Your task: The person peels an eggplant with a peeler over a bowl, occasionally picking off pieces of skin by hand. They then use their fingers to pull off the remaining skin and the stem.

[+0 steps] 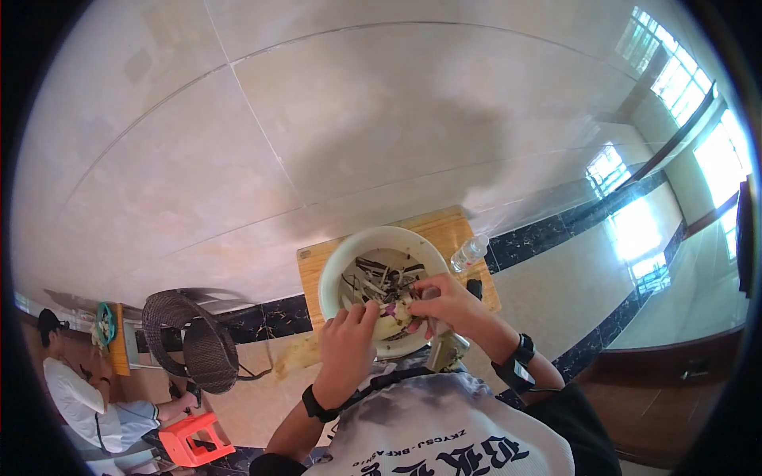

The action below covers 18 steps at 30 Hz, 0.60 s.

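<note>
My left hand [348, 343] is closed around a pale yellowish-green item [387, 327] with purple patches, above the near part of a white basin [333, 266]. At the other end of this item, the bent fingers of my right hand [444, 305] pinch its surface. Whether a small tool is between those fingers is too small to tell. Dark and pale strips [385, 278] lie in the basin. A fibrous yellowish piece [298, 355] extends to the left of my left hand. Below my right hand is a clear container [446, 351], partly hidden.
The basin stands on a wooden table [456, 224] with a clear bottle [470, 252] at its right. A dark wicker chair [208, 353] is at the left. Beyond it, a seated person [87, 401] is near a red stool [193, 441] and a teal basket [105, 323].
</note>
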Tool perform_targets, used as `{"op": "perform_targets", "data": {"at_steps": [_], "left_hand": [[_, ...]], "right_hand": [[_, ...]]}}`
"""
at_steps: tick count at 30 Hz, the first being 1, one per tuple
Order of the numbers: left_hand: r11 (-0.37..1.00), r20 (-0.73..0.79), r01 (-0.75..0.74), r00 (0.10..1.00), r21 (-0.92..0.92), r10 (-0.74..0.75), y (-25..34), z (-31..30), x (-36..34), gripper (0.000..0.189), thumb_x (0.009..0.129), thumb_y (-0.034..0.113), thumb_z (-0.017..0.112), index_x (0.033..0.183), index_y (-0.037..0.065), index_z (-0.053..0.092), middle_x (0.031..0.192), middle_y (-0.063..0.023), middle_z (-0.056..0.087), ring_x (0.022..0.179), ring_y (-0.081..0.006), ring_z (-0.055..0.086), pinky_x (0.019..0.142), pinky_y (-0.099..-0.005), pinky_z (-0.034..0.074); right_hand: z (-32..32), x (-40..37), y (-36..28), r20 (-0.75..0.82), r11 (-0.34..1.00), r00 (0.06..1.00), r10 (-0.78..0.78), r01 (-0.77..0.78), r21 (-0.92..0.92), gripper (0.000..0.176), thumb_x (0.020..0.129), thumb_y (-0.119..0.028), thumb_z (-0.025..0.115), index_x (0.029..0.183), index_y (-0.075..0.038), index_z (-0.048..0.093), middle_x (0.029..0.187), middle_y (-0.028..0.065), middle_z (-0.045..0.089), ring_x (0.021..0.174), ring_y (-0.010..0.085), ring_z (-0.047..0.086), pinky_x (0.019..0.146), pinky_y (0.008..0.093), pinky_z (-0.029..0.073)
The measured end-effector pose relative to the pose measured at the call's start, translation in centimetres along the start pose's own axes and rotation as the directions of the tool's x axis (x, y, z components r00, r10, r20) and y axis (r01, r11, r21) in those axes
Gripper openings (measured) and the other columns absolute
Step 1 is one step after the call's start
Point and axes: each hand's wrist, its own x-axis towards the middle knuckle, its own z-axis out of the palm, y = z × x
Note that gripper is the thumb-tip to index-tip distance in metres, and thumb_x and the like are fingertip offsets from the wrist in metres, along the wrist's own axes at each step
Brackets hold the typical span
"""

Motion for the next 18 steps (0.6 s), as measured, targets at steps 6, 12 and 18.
{"op": "perform_targets", "data": {"at_steps": [6, 12, 18], "left_hand": [[0.999, 0.008, -0.031, 1.0, 0.029, 0.031, 0.2, 0.0, 0.3, 0.037, 0.076, 0.005, 0.065, 0.112, 0.011, 0.06, 0.089, -0.0041, 0.061, 0.082, -0.0249, 0.065, 0.069, -0.0379, 0.052], [0.999, 0.039, -0.042, 0.998, 0.021, 0.041, 0.5, -0.1, 0.5, 0.036, 0.077, 0.006, 0.065, 0.111, 0.01, 0.06, 0.089, -0.005, 0.06, 0.082, -0.025, 0.064, 0.069, -0.038, 0.051], [0.999, 0.048, -0.043, 0.998, 0.009, 0.042, 0.5, -0.1, 0.6, 0.041, 0.073, 0.005, 0.067, 0.113, 0.01, 0.06, 0.09, -0.006, 0.061, 0.083, -0.0265, 0.064, 0.069, -0.0392, 0.051]], "right_hand": [[0.3, -0.1, -0.8, -0.003, 0.989, 1.0, 0.017, -0.018, -0.145, 0.035, 0.086, -0.006, 0.074, 0.111, 0.016, 0.063, 0.081, 0.0144, 0.072, 0.065, 0.0189, 0.073, 0.049, 0.0274, 0.056], [0.8, 0.7, -0.5, -0.051, 0.958, 0.999, 0.007, -0.021, -0.287, 0.02, 0.082, -0.003, 0.075, 0.093, 0.012, 0.066, 0.067, 0.0107, 0.068, 0.057, 0.0143, 0.069, 0.048, 0.0261, 0.054], [0.9, 1.1, 1.0, -0.123, 0.951, 0.991, -0.054, 0.013, -0.309, 0.023, 0.079, -0.013, 0.079, 0.081, 0.008, 0.071, 0.063, 0.0099, 0.069, 0.05, 0.0143, 0.067, 0.048, 0.0285, 0.056]]}}
